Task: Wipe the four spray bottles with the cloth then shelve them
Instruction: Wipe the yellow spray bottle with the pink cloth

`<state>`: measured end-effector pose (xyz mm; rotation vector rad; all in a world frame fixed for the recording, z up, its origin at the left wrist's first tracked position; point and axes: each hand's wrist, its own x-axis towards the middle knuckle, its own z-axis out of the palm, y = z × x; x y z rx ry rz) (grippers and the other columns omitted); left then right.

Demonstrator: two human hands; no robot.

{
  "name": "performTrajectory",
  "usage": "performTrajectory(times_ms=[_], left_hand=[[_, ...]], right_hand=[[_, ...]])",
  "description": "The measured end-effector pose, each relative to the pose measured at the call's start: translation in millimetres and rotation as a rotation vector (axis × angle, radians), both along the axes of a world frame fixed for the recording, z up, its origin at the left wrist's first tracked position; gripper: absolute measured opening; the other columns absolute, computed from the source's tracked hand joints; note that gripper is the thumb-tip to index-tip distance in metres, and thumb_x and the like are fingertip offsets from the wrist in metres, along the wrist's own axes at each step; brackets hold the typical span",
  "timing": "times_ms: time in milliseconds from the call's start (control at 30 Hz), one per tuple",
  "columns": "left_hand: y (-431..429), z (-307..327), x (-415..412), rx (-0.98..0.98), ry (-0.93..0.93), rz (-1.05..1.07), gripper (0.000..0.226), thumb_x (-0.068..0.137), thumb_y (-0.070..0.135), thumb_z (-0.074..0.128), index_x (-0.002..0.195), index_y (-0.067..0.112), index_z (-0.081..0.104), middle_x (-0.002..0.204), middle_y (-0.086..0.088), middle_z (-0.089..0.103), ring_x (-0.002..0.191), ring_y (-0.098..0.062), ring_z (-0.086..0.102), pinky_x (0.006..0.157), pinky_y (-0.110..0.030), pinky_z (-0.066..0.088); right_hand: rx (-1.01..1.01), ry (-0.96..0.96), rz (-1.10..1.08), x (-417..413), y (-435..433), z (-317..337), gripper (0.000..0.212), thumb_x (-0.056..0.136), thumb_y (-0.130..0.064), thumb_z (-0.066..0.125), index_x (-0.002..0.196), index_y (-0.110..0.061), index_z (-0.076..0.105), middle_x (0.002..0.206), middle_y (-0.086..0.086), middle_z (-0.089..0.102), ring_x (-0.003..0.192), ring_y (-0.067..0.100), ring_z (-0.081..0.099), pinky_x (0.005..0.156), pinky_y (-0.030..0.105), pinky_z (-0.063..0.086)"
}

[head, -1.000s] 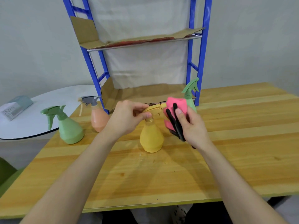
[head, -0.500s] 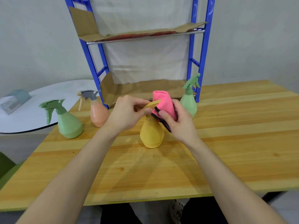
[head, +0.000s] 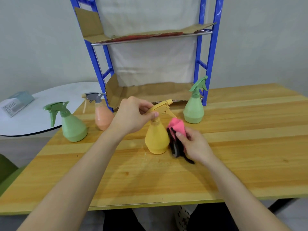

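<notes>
A yellow spray bottle stands upright mid-table. My left hand grips its trigger head. My right hand holds a pink cloth with black trim pressed against the bottle's right side. A green spray bottle stands at the left, an orange one with a grey head behind it, and another green one at the right by the shelf. The blue shelf rack with cardboard-lined shelves stands at the back.
The wooden table runs wide to the right and front. A round white table with a blue-grey box sits at the left. A green chair edge shows at lower left.
My right hand has carried the cloth down from the bottle's neck to the right side of its body. My left hand has kept its grip on the trigger head.
</notes>
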<state>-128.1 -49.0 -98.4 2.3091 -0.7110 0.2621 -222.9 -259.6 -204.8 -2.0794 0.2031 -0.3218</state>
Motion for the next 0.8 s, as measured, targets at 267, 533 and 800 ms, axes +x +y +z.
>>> performTrajectory(times_ms=[267,533,800], left_hand=[[-21.6,8.5,-21.7,0.151,-0.141,0.154,0.057,0.083,0.055,0.079,0.123,0.028,0.048,0.073,0.008,0.07,0.078,-0.018,0.069,0.073,-0.045,0.061],[4.1,25.0,-4.5,0.144,-0.07,-0.079,0.054,0.1,0.002,0.049,0.142,0.036,0.058,0.139,0.003,0.052,0.134,-0.016,0.05,0.117,-0.039,0.044],[20.0,32.4,25.7,0.293,0.008,-0.253,0.024,0.1,0.025,0.076,0.12,0.033,0.066,0.13,0.01,0.068,0.126,-0.015,0.061,0.113,-0.049,0.051]], right_hand=[[-0.538,0.097,0.037,-5.5,-3.3,11.6,0.025,0.108,-0.019,0.053,0.129,-0.023,0.065,0.11,-0.004,0.067,0.098,0.023,0.061,0.081,0.035,0.045],[-0.422,0.19,0.08,-10.9,-3.4,-1.5,0.033,0.111,-0.021,0.053,0.143,-0.021,0.061,0.13,0.001,0.071,0.122,0.025,0.065,0.107,0.035,0.045],[-0.098,0.083,-0.015,-11.6,-12.9,-3.1,0.031,0.113,-0.031,0.05,0.142,-0.027,0.06,0.114,-0.01,0.07,0.108,0.015,0.066,0.085,0.033,0.049]])
